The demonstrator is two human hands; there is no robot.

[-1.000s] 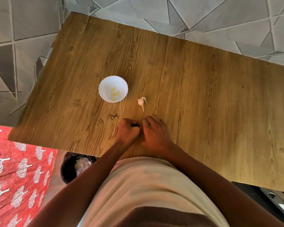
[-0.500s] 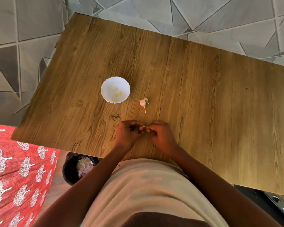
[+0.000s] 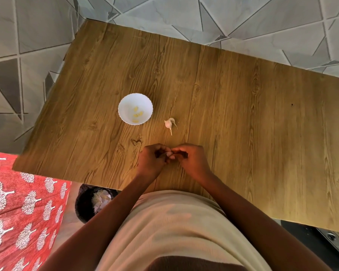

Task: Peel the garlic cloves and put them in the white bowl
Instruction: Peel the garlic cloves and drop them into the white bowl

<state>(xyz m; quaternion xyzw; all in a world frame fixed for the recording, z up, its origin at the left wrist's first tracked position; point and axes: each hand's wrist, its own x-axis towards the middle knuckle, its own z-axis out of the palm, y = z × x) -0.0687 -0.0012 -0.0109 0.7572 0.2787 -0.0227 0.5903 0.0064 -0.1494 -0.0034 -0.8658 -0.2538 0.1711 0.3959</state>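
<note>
While both hands meet at the near edge of the table (image 3: 243,114), my left hand (image 3: 152,163) and right hand (image 3: 192,161) pinch a tiny garlic clove (image 3: 169,154) between their fingertips. I think I should pull the skin off slowly. Then it goes in the white bowl (image 3: 125,106), up and left of my hands.

You stand at a wood-grain table (image 3: 243,118) that runs far beyond your hands and well off to their right. Past its far edge lies a floor (image 3: 37,26) of grey tiles cut into triangles by pale lines. Down to the left of your hands hangs a red cloth (image 3: 18,212) printed with white trees, and beside it a dark bin (image 3: 86,204).
</note>
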